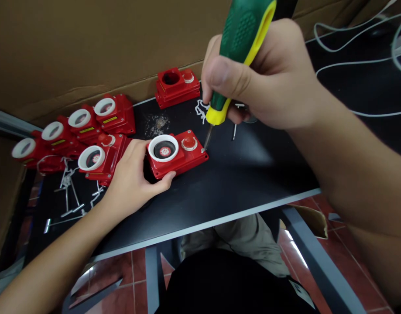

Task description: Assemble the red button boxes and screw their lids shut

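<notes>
My right hand [252, 83] is closed around a screwdriver [239, 32] with a green and yellow handle. Its metal tip meets a screw [203, 150] at the right corner of a red alarm box [187, 161]. The box lies on the table with a white-ringed round opening and a small red dome on its face. My left hand [138, 174] grips the box's left end, thumb along the near side and fingers behind. Part of that end is hidden by the hand.
Several similar red boxes [117, 115] stand at the left. One red box without a white ring [177, 87] sits by the cardboard wall [105, 39]. Small metal hammers [67, 196] with white cords lie front left. Pale debris [157, 124] dots the black table [226, 187]. White cables [357, 63] run at the right.
</notes>
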The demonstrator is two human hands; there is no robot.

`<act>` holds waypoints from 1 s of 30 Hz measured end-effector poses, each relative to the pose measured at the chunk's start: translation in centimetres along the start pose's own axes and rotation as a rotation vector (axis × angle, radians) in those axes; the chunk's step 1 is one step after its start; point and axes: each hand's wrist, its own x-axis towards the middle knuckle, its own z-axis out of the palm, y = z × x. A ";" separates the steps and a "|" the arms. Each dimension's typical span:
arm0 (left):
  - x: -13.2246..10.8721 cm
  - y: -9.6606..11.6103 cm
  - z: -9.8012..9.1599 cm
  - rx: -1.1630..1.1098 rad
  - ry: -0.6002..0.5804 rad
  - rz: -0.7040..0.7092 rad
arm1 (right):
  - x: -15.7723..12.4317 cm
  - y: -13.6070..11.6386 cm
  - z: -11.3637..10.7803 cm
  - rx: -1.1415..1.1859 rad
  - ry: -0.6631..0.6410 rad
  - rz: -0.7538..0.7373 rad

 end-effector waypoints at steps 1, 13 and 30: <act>0.0 0.0 0.0 -0.001 0.001 0.001 | 0.0 0.2 -0.1 0.006 -0.022 -0.002; 0.0 0.2 -0.2 0.005 -0.013 -0.015 | 0.0 1.0 0.2 0.094 -0.069 0.049; 0.0 0.1 -0.2 -0.012 -0.005 -0.007 | -0.2 0.3 -1.8 0.336 -0.257 -0.052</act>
